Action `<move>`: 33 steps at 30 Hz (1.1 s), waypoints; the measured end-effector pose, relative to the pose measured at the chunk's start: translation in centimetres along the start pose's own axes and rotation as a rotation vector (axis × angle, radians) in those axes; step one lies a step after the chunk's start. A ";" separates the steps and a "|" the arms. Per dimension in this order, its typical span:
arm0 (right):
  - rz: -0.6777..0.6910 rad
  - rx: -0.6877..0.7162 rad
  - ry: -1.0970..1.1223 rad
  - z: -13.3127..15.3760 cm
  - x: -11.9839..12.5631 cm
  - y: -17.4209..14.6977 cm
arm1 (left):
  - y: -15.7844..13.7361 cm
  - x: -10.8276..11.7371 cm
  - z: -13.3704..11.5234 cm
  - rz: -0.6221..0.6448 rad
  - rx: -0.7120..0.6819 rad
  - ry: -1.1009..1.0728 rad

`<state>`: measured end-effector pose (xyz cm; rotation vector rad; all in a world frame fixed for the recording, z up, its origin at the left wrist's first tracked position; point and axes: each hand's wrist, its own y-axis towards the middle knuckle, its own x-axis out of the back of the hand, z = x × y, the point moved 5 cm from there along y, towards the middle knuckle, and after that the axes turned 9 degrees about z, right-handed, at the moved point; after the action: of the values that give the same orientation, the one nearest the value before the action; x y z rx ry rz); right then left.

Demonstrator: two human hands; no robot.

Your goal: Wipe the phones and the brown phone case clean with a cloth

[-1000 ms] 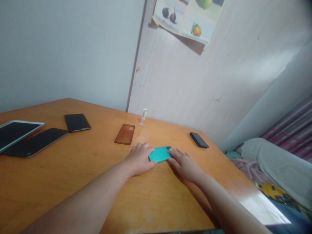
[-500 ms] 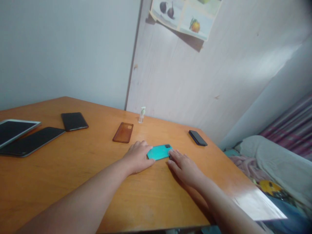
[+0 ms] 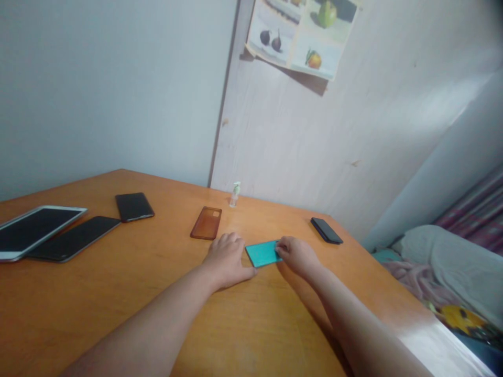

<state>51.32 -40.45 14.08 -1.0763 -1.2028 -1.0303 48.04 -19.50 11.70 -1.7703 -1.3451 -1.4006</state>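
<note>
A turquoise smartphone [image 3: 262, 255] lies back up on the wooden table, in front of me. My left hand [image 3: 227, 262] rests at its left end, fingers and thumb spread, the thumb tip by the near corner. Over the phone's right end is my right hand [image 3: 298, 255], its fingers bunched in a pinch against the back cover. Whatever sits between those fingertips is hidden, and the hand covers most of the camera bump. Beyond the left hand lies a translucent brown phone case [image 3: 206, 223].
A small clear spray bottle [image 3: 234, 195] stands near the wall. At the right edge is a dark phone-sized object [image 3: 327, 231]. On the left lie a white-framed tablet [image 3: 39, 230], a black tablet [image 3: 76, 241] and a smaller dark one [image 3: 134, 206]. A bed [image 3: 451, 256] adjoins the table's right.
My right hand has gone from lying flat beside the phone's right end to a pinch on its back. The left hand's grip looks looser. The whole view has tilted up slightly.
</note>
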 end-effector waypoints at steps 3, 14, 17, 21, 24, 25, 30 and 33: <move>-0.090 -0.045 0.029 -0.5 -0.5 0.4 | 0.0 0.0 0.0 0.028 0.005 -0.003; -0.105 -0.069 0.134 -0.4 -1.0 0.4 | 0.2 -0.5 0.1 0.026 -0.012 -0.036; -0.109 -0.074 0.153 -0.2 -1.0 0.3 | 0.3 -0.6 0.2 -0.002 -0.019 -0.055; -0.125 -0.094 0.223 -0.3 -1.0 0.4 | 0.4 -0.6 0.2 -0.033 -0.066 -0.089; -0.141 -0.108 0.266 -0.4 -0.9 0.4 | 0.4 -0.4 0.4 -0.053 -0.063 -0.173; -0.148 -0.112 0.281 -0.4 -0.9 0.4 | 0.4 -0.3 0.4 -0.057 -0.061 -0.232; -0.185 -0.121 0.365 0.1 -1.0 0.4 | 0.6 0.0 -0.2 -0.118 -0.119 -0.746; -0.216 -0.083 0.471 1.0 -1.5 0.6 | 0.8 0.3 -0.3 -0.188 -0.156 -0.907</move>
<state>51.62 -39.31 12.63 -0.7165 -0.9080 -1.4183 48.63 -19.89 12.24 -2.5952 -1.9045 -0.7831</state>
